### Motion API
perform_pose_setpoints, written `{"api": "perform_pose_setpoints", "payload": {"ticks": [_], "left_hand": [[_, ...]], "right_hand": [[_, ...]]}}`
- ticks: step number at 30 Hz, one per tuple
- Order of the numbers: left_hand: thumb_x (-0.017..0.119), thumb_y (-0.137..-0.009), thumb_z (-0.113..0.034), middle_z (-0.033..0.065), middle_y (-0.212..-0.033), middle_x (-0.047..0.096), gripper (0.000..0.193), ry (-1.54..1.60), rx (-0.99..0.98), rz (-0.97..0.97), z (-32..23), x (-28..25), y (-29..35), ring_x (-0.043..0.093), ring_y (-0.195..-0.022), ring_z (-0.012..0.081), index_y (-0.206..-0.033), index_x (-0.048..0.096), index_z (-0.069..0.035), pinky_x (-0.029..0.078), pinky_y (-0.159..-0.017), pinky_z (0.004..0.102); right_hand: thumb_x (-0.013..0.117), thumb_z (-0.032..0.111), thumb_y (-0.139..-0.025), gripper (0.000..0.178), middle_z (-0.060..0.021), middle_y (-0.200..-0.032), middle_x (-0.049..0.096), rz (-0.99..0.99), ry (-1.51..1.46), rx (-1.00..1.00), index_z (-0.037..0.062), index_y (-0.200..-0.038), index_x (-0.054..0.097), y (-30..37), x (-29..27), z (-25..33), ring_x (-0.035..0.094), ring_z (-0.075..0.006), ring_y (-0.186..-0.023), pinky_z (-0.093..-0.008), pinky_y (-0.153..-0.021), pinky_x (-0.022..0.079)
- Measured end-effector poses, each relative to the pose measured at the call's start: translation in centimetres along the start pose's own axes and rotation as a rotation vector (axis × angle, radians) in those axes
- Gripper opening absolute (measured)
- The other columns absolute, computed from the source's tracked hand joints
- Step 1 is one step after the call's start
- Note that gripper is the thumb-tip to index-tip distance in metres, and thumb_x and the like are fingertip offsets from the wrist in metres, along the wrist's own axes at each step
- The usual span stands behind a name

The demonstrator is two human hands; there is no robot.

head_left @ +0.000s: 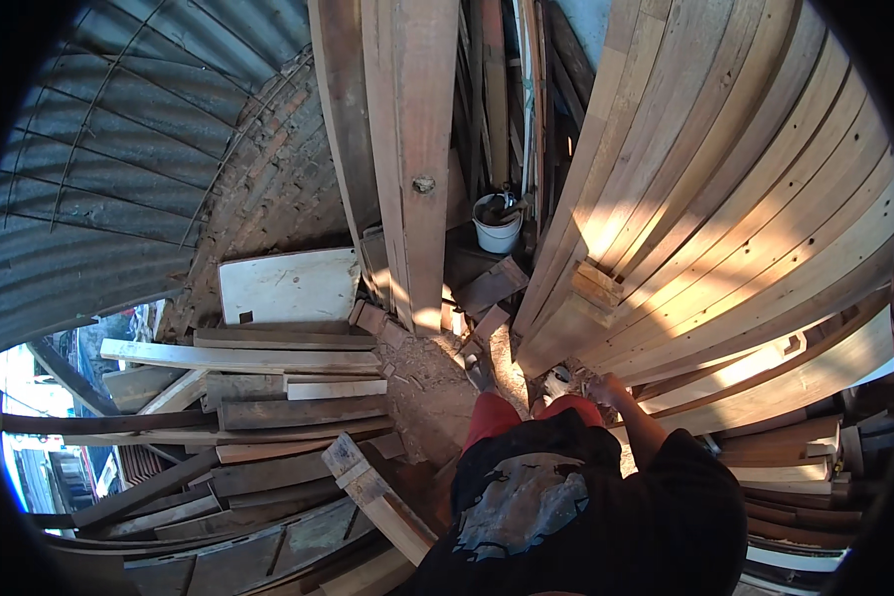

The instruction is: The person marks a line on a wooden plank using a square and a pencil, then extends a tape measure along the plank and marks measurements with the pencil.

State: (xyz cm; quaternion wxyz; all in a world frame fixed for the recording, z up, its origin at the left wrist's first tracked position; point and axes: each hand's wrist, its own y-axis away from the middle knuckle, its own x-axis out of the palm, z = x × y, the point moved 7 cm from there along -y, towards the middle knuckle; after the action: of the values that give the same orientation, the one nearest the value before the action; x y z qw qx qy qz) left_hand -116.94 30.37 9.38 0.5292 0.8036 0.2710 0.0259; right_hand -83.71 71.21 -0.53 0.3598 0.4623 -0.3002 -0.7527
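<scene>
The person stands among timber, looking down, and the right hand [603,389] reaches low to the foot of the leaning planks [725,228] on the right. It touches, or nearly touches, their bottom ends; whether the fingers are closed on a board I cannot tell, as the hand is small and partly in shadow. The left hand is out of sight, hidden below the black shirt [566,497]. To lift one board cleanly, I judge it best to grip a single end low, ease it free of its neighbours, and keep feet off the scrap boards [268,397] lying to the left. A white bucket [496,226] stands far behind.
</scene>
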Motion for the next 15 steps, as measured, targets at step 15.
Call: {"api": "perform_pose_setpoints", "payload": {"ticks": [15], "left_hand": [[0.067, -0.08, -0.046, 0.0219, -0.129, 0.059, 0.062, -1.318, 0.209, 0.656, -14.7, -8.2, -11.0, 0.059, -0.117, 0.037, -0.126, 0.058, -0.005, 0.049, -0.092, 0.0502]], "right_hand": [[0.066, 0.028, -0.085, 0.027, -0.0123, -0.072, 0.063, -0.03, -0.163, -0.389, 0.0003, -0.084, 0.064, -1.2, 4.7, 1.7, 0.061, -0.0235, -0.062, -0.0369, -0.055, 0.05]]}}
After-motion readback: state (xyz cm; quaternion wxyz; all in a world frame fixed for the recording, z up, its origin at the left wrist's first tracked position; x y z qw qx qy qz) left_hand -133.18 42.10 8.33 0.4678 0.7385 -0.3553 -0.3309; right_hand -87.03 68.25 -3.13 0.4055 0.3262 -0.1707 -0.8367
